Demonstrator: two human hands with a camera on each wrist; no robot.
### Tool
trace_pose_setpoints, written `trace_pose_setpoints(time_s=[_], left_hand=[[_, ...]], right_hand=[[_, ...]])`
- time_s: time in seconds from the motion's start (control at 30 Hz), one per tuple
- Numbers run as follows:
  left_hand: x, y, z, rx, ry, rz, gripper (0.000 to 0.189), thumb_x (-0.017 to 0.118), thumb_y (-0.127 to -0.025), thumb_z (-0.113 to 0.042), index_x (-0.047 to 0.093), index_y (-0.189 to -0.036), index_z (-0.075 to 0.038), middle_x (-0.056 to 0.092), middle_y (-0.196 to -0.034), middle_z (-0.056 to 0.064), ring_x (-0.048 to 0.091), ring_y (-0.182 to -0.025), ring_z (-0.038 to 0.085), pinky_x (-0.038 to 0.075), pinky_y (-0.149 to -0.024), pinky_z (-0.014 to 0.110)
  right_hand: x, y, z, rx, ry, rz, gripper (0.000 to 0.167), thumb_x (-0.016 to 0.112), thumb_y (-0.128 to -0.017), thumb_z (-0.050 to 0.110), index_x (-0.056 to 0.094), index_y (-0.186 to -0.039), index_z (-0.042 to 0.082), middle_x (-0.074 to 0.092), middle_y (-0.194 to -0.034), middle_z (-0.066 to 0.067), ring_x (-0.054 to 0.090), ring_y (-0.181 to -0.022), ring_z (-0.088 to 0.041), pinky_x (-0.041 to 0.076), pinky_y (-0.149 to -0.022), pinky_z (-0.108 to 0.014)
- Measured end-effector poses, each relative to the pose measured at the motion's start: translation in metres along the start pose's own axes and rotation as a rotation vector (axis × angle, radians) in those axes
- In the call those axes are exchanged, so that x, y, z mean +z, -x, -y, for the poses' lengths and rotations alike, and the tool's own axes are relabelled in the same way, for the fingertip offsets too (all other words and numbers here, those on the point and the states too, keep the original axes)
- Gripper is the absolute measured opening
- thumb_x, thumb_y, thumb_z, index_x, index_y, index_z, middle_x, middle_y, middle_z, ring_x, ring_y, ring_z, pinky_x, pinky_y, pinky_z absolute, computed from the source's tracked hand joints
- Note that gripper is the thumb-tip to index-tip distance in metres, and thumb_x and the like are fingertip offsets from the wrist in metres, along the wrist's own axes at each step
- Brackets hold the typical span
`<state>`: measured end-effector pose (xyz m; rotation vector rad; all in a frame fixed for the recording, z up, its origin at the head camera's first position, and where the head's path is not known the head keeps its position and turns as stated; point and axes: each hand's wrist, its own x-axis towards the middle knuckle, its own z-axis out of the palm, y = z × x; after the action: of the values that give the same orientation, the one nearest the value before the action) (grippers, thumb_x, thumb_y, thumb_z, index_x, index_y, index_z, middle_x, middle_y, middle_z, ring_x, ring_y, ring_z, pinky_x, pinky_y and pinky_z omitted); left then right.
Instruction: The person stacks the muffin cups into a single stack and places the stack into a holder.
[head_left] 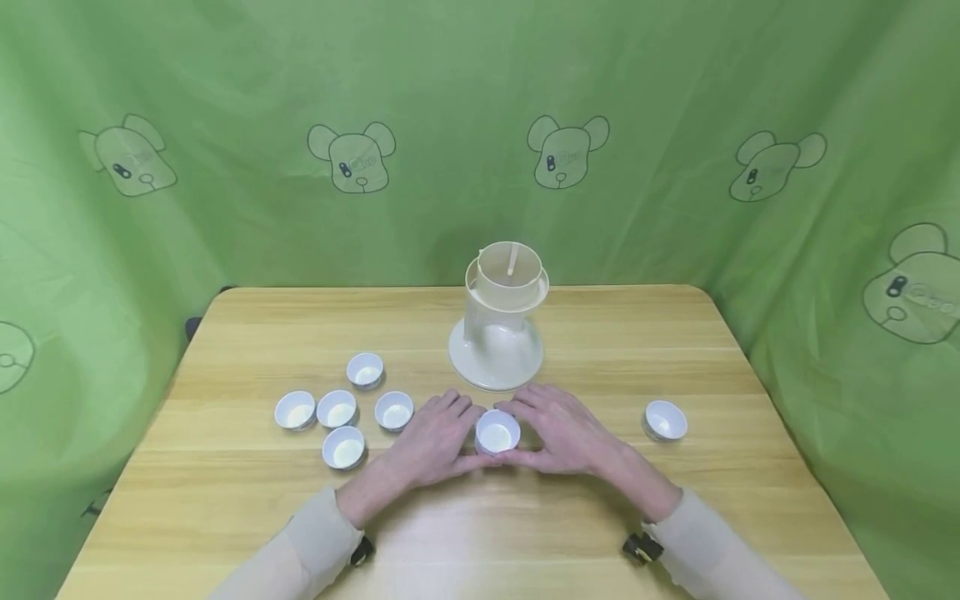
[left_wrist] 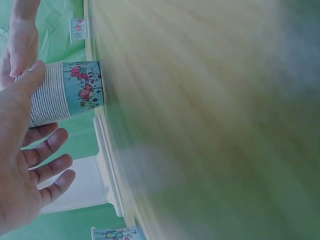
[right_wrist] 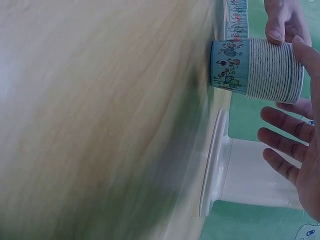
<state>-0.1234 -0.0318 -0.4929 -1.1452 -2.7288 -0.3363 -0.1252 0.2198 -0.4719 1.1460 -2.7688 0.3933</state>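
A stack of nested paper cups, blue with printed fruit and flowers, stands upright on the table in front of me. My left hand holds it from the left, thumb at the near side and index finger at the far side near the top rims. From the right, my right hand grips it in the same way. In the left wrist view the white rims of the stack lie between thumb and index finger, while the other fingers are spread off it. The right wrist view shows the stack's printed base on the table.
Behind the stack stands a cream-coloured holder with a round base and an open cylinder on top. Several paper cups stand apart at the left. Another cup is at the right. A green curtain hangs beyond the table.
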Motion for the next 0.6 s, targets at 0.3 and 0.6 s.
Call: trace_pose_setpoints(time_s=[0.3, 0.6], left_hand=[[0.000, 0.000, 0.000, 0.004, 0.005, -0.010, 0.070, 0.065, -0.091, -0.074, 0.069, -0.126, -0.013, 0.072, -0.113, 0.002, 0.063, -0.105, 0.017, 0.058, -0.086, 0.031], [-0.003, 0.001, -0.002, 0.004, 0.005, -0.021, 0.069, 0.066, -0.091, -0.073, 0.069, -0.124, -0.013, 0.072, -0.112, 0.002, 0.063, -0.104, 0.018, 0.057, -0.084, 0.032]], right_hand=[[-0.008, 0.011, -0.004, 0.010, 0.016, -0.005, 0.083, 0.075, -0.085, 0.070, 0.061, -0.145, 0.015, 0.069, -0.136, -0.003, 0.066, -0.126, -0.025, 0.057, -0.108, -0.049], [-0.026, 0.034, -0.017, 0.061, 0.095, -0.004, 0.079, 0.072, -0.085, 0.073, 0.065, -0.140, 0.017, 0.070, -0.129, -0.004, 0.067, -0.120, -0.025, 0.057, -0.105, -0.049]])
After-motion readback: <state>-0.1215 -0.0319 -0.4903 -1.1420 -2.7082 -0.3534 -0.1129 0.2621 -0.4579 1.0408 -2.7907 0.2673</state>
